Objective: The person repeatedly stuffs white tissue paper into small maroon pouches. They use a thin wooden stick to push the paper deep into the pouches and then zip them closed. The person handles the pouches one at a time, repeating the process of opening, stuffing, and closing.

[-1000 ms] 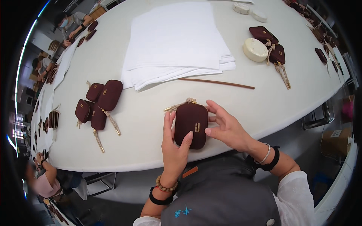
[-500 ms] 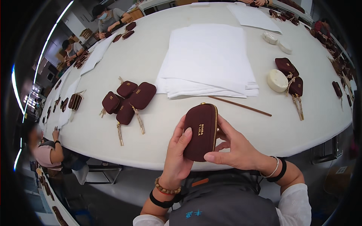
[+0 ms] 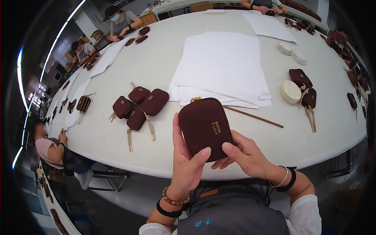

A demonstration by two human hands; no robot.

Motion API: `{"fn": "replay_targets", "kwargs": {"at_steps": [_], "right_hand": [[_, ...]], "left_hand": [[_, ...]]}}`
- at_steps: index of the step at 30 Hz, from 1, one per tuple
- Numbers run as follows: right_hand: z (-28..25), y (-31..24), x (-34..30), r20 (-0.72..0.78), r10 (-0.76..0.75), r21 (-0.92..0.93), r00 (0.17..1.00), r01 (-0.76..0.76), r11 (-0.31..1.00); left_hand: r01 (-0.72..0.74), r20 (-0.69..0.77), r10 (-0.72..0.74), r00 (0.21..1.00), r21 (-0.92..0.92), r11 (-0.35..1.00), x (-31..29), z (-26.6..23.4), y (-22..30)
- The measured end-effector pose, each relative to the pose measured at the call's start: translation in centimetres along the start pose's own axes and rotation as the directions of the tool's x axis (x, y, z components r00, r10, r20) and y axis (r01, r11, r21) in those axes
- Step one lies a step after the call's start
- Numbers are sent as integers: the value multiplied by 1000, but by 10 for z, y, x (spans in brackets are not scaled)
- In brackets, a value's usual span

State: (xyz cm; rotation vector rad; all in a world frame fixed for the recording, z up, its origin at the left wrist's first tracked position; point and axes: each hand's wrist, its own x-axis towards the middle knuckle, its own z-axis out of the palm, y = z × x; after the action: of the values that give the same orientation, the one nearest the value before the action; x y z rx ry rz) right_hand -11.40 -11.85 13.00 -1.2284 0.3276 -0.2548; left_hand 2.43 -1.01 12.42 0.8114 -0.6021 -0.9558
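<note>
A dark maroon zip pouch (image 3: 203, 125) with gold lettering is held up in front of me, its broad face toward me. My left hand (image 3: 186, 158) grips its left side and lower edge, thumb on the front. My right hand (image 3: 244, 154) pinches the lower right corner, thumb on the front and fingers behind. A gold zip pull (image 3: 196, 98) shows at the top edge. Left of my hands, a cluster of similar maroon pouches (image 3: 154, 102) with braided cord tassels lies on the white table (image 3: 152, 156).
Behind the pouch lies a stack of white sheets (image 3: 221, 62) with a thin brown stick (image 3: 254, 116) beside it. To the right are a round cream block (image 3: 290, 92) and more maroon pouches (image 3: 309, 98). Co-workers sit round the table, one at the left (image 3: 51, 150).
The pouch has turned from its zip side to its broad face and risen slightly. My right hand has shifted from the zipped edge to the lower right corner. The view has tilted slightly.
</note>
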Motion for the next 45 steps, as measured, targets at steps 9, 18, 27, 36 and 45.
{"fn": "replay_targets", "kwargs": {"at_steps": [9, 18, 27, 36, 45], "right_hand": [[-2, 8, -3, -24, -55, -15, 998, 55, 998], [-13, 18, 3, 62, 86, 177, 994, -95, 980], [-14, 27, 6, 43, 165, 288, 985, -170, 942], [-15, 20, 5, 19, 330, 509, 944, -293, 810], [-16, 23, 7, -57, 332, 435, 941, -276, 857]], "left_hand": [[-116, 64, 106, 992, 196, 974, -1, 3, 2], [-194, 230, 139, 963, 240, 951, -3, -3, -3], [-111, 144, 82, 986, 209, 972, 3, 0, -12], [-45, 190, 1, 982, 227, 973, 12, -5, -20], [8, 163, -41, 986, 200, 980, 13, -3, -22]]}}
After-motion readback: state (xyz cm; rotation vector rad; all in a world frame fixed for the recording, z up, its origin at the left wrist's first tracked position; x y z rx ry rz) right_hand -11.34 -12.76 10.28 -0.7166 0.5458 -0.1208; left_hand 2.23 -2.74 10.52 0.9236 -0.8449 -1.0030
